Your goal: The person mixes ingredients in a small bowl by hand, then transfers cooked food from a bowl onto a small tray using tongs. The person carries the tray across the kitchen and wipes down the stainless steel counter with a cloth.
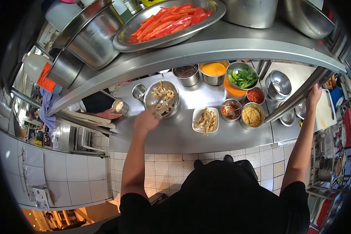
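Note:
My left hand [147,121] is closed at the near rim of a steel bowl [177,93] of pale brownish strips. A metal utensil [164,104] runs from its fingers down into the strips; blur hides its exact kind. Right of it, a square white dish [194,124] holds more of the strips, some hanging over its near edge. Far to the right, my right hand [314,95] is wrapped around the slanted metal post [300,93] of the overhead shelf.
Several steel containers hold chopped red food [256,96], yellow mince [252,116], greens [242,77] and orange liquid [213,70]. Another person's hand [110,114] touches a small metal cup [121,106] at left. Overhead, the shelf edge [191,48] carries a platter of red pepper strips [175,21].

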Demonstrator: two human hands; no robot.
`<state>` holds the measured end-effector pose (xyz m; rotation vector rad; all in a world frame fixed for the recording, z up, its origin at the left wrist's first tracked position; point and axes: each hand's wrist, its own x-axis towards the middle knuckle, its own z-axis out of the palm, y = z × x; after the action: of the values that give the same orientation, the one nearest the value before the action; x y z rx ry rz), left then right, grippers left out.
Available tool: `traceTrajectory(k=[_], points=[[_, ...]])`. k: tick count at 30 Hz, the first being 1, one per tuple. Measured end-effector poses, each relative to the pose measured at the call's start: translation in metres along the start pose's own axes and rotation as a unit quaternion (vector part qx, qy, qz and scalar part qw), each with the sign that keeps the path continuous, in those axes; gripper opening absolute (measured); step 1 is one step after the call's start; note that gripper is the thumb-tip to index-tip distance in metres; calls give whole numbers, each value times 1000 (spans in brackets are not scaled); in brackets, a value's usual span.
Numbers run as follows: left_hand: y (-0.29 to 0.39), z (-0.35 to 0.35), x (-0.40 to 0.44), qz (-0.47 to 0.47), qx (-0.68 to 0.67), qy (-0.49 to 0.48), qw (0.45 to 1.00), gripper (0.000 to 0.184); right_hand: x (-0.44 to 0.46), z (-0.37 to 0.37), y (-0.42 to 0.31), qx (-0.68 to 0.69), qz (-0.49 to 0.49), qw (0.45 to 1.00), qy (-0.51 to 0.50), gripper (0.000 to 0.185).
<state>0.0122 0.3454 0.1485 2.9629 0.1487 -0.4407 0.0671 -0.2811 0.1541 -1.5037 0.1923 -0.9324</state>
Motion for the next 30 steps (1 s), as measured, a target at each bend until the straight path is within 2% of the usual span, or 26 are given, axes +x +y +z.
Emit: traceTrajectory(k=[2, 3, 5, 8, 9, 10, 12, 16, 18, 22, 24, 26, 28, 29, 30], points=[[-41, 25, 53, -46, 9, 77, 996, 50, 3, -3, 5, 11, 0, 1000, -11, 21], [-48, 29, 68, -46, 10, 81, 996, 50, 3, -3, 6, 18, 1, 1000, -21, 21], [-56, 35, 94, -127, -151, -88, 976, 43, -1, 0, 2, 14, -2, 1000, -18, 22], [-60, 67, 127, -87, -114, -73, 987, 43, 0, 2, -2, 0, -1, 1000, -9, 22], [-40, 56, 120, -121, -57, -120, 984, 44, -2, 2, -2, -10, 7, 1000, -5, 22], [-46, 67, 127, -120, -57, -122, 984, 44, -3, 2, -2, -12, 8, 1000, -4, 22], [-55, 95, 136, -46, 32, 93, 994, 42, -4, 5, -5, 12, 5, 1000, 3, 23], [-54, 84, 121, -50, -3, 55, 997, 45, -6, 8, -9, 13, 5, 1000, 7, 24], [-71, 84, 116, 4, -67, 112, 991, 49, -9, 8, -14, -13, 5, 1000, 12, 25], [-69, 60, 85, 9, -119, 97, 988, 50, -6, 5, -9, -3, 11, 1000, 14, 25], [-44, 42, 56, 3, -264, 60, 963, 48, -7, 4, -11, -40, 7, 999, 13, 25], [-13, 41, 32, -6, -256, 37, 966, 47, -7, 4, -9, -49, 0, 999, 8, 24], [8, 56, 19, 63, -268, -15, 961, 49, -6, 8, -9, -13, -4, 1000, 24, 25], [18, 65, 12, 62, -270, -15, 961, 49, -7, 9, -10, -13, -4, 1000, 23, 25], [29, 72, 6, 99, -209, 0, 973, 47, -7, 10, -11, -6, -1, 1000, 19, 25]])
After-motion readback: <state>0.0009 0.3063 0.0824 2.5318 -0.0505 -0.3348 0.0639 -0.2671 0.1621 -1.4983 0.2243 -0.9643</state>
